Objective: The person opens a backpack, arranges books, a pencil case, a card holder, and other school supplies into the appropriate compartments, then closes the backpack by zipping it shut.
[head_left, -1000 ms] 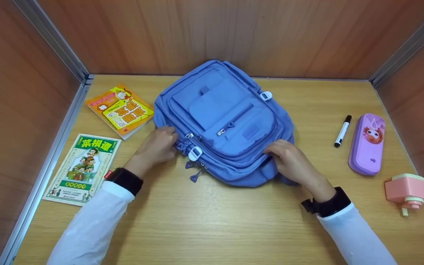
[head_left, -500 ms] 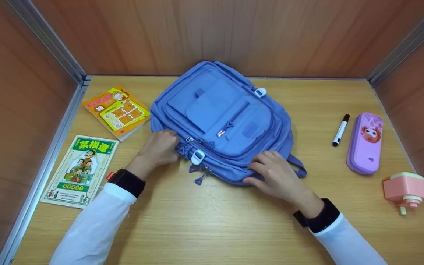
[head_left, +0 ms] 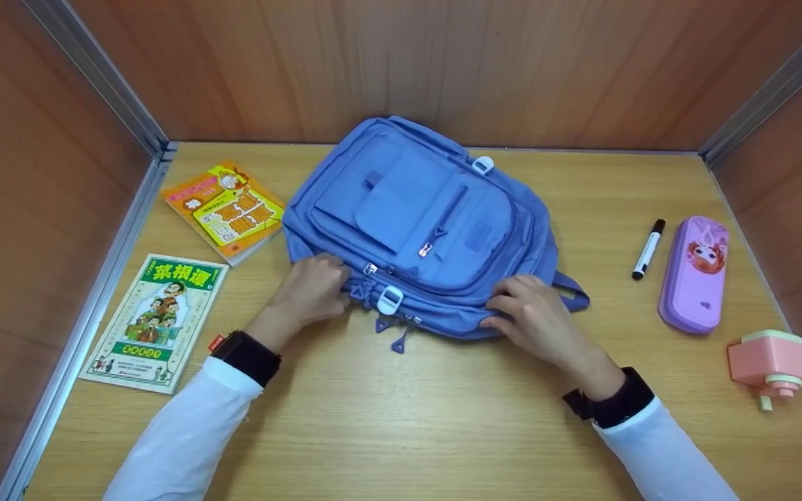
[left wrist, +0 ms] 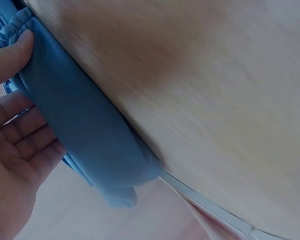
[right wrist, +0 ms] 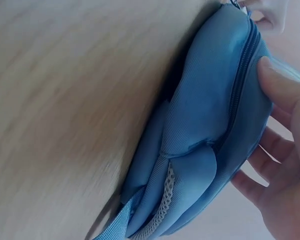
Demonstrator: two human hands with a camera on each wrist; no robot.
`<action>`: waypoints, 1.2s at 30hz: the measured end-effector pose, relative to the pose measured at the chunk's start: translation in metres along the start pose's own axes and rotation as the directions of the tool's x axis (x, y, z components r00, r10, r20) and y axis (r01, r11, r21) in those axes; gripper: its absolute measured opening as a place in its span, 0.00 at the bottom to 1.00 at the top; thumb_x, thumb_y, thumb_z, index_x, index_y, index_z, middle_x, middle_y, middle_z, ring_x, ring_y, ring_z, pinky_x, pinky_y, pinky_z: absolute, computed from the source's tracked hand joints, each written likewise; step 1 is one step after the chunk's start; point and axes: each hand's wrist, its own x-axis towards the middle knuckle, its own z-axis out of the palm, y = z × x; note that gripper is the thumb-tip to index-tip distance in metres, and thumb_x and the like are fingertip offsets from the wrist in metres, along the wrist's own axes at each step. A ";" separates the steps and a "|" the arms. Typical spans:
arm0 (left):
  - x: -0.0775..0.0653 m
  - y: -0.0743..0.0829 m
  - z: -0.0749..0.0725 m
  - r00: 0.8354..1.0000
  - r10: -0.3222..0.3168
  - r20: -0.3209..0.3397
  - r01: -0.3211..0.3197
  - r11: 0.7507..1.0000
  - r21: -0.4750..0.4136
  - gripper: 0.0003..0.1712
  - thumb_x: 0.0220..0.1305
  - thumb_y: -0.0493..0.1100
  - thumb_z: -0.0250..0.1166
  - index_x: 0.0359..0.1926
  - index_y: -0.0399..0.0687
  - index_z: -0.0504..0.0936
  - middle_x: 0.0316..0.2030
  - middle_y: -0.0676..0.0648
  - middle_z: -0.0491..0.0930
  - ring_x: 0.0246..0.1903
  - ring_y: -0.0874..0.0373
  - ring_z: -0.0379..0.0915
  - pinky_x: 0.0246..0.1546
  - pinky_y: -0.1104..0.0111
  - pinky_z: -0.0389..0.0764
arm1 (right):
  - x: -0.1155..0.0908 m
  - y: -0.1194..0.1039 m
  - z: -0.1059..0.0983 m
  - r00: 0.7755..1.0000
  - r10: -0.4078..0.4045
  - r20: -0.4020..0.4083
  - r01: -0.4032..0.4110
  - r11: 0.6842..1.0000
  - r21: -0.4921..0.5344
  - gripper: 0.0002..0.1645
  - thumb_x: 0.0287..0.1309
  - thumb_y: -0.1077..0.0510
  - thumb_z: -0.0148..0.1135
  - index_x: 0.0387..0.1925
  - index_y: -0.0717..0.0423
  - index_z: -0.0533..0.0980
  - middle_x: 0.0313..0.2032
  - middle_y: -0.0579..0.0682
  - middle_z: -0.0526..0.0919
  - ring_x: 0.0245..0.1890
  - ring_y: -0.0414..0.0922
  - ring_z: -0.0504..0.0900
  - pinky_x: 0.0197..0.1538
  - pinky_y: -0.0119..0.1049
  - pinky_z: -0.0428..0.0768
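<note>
A blue backpack [head_left: 436, 188] lies front side up on the table, its top angled to the back left. My left hand [head_left: 310, 289] grips its near left side; in the left wrist view the thumb presses the gathered rim of a side pocket [left wrist: 85, 115], the fingers under the fabric. My right hand [head_left: 533, 316] pinches the bag's near right edge. The right wrist view shows that thumb beside a dark zipper [right wrist: 242, 70], with the fingers behind the cloth. Between the hands are a white buckle [head_left: 390, 300] and dangling triangular zipper pulls [head_left: 398, 344].
To the left lie an orange book [head_left: 223, 209] and a green-and-white book [head_left: 157, 320]. On the right are a black-and-white marker [head_left: 649, 249], a purple pencil case [head_left: 695, 275] and a pink pencil sharpener [head_left: 770, 358]. Wooden walls [head_left: 401, 69] enclose the table's back and sides.
The backpack has turned slightly counterclockwise, and a strap now shows at its right. My right hand let go of the right side and took hold nearer the bottom edge. The left hand shifted slightly right.
</note>
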 end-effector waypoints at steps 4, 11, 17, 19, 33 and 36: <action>-0.001 0.005 0.001 1.000 0.010 -0.019 -0.010 1.000 -0.007 0.07 0.43 0.41 0.68 0.22 0.42 0.79 0.20 0.50 0.73 0.22 0.56 0.68 0.22 0.65 0.72 | 0.001 0.006 -0.002 1.000 0.026 0.004 -0.026 1.000 0.005 0.10 0.51 0.52 0.70 0.34 0.53 0.83 0.38 0.47 0.79 0.41 0.45 0.74 0.47 0.39 0.72; -0.004 0.015 0.002 0.998 0.053 -0.042 -0.052 0.999 0.014 0.12 0.47 0.45 0.70 0.27 0.40 0.82 0.24 0.48 0.77 0.26 0.53 0.72 0.30 0.62 0.77 | 0.002 0.017 -0.005 0.998 0.057 -0.001 -0.057 0.998 -0.008 0.09 0.49 0.58 0.71 0.34 0.55 0.83 0.39 0.49 0.80 0.43 0.48 0.76 0.58 0.47 0.68; -0.007 0.023 0.002 0.997 0.074 -0.034 -0.074 0.997 0.005 0.10 0.48 0.45 0.68 0.27 0.41 0.81 0.24 0.48 0.76 0.27 0.53 0.71 0.31 0.62 0.77 | 0.006 0.029 -0.008 0.995 0.103 0.003 -0.103 0.995 -0.013 0.10 0.49 0.61 0.71 0.36 0.58 0.82 0.40 0.51 0.81 0.45 0.51 0.76 0.60 0.49 0.64; -0.007 0.025 0.002 0.996 0.079 -0.031 -0.079 0.997 -0.008 0.09 0.49 0.43 0.67 0.27 0.41 0.81 0.25 0.48 0.76 0.28 0.53 0.72 0.32 0.63 0.77 | 0.007 0.033 -0.008 0.993 0.115 0.010 -0.115 0.993 -0.019 0.10 0.49 0.62 0.70 0.36 0.58 0.82 0.41 0.51 0.81 0.45 0.51 0.76 0.59 0.48 0.65; -0.002 0.045 0.008 0.996 0.079 -0.046 -0.080 0.996 -0.036 0.05 0.53 0.40 0.66 0.30 0.42 0.83 0.27 0.48 0.78 0.29 0.54 0.74 0.33 0.63 0.79 | 0.019 0.055 -0.010 0.969 0.230 0.091 -0.225 0.972 -0.066 0.15 0.51 0.69 0.65 0.44 0.62 0.80 0.46 0.56 0.79 0.52 0.54 0.73 0.61 0.50 0.64; 0.000 0.049 0.009 0.995 0.081 -0.058 -0.082 0.996 -0.021 0.05 0.54 0.41 0.66 0.29 0.43 0.82 0.26 0.48 0.78 0.28 0.54 0.73 0.31 0.63 0.78 | 0.021 0.059 -0.009 0.963 0.256 0.089 -0.250 0.965 -0.075 0.16 0.52 0.70 0.63 0.45 0.62 0.79 0.47 0.56 0.78 0.52 0.54 0.72 0.60 0.49 0.65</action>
